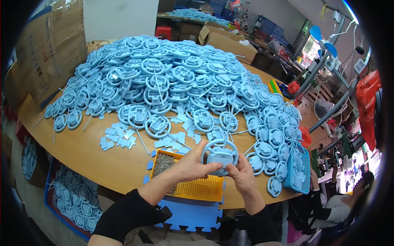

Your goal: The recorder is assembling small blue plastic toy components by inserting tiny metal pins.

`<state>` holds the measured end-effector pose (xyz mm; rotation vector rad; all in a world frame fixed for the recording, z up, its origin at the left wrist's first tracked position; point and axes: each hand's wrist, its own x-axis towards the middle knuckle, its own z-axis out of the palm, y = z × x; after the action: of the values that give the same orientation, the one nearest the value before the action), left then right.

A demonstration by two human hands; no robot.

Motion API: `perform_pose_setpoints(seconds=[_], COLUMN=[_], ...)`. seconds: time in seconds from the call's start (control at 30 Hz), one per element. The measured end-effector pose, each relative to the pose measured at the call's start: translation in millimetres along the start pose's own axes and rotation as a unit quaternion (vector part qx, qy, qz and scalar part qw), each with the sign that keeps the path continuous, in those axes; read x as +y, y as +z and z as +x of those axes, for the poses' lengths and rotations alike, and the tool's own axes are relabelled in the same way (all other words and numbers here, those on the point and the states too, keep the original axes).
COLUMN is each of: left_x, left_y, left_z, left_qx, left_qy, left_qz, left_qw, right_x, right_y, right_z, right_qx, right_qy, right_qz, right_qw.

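Observation:
Between both hands I hold a light-blue plastic wheel-shaped part (220, 156), a ring with a box-like housing in its middle. My left hand (192, 165) grips its left side, the thumb laid across the lower housing. On the lower right edge, my right hand (243, 176) is closed with its thumb pressed against the part. Beneath the hands sits a yellow perforated tray (203, 188) with a heap of small metal screws (163, 165) at its left end. Small flat light-blue plates (119, 137) lie on the table left of the tray.
A large pile of matching wheel parts (160, 78) covers much of the wooden table (86, 158). A blue basket (303, 170) of parts stands at the right edge. Under the tray is a blue foam mat (188, 215). Another person (340, 209) sits at right.

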<state>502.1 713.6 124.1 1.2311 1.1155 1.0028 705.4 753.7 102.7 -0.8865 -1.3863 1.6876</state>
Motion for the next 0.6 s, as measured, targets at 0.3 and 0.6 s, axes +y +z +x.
perform_pose_setpoints(seconds=[0.3, 0.6], left_x=[-22.6, -78.4], left_y=[-6.0, -153.4], left_z=[-4.4, -14.3], left_qx=[0.148, 0.356], left_qy=[0.102, 0.004], left_qz=[0.096, 0.383], left_qw=[0.979, 0.852], right_x=[20.6, 0.6], right_y=[16.2, -118.9], right_z=[12.3, 99.7], right_qx=[0.002, 0.238], right_qy=[0.018, -0.022], right_qz=[0.024, 0.216], right_qw=[1.0, 0.947])
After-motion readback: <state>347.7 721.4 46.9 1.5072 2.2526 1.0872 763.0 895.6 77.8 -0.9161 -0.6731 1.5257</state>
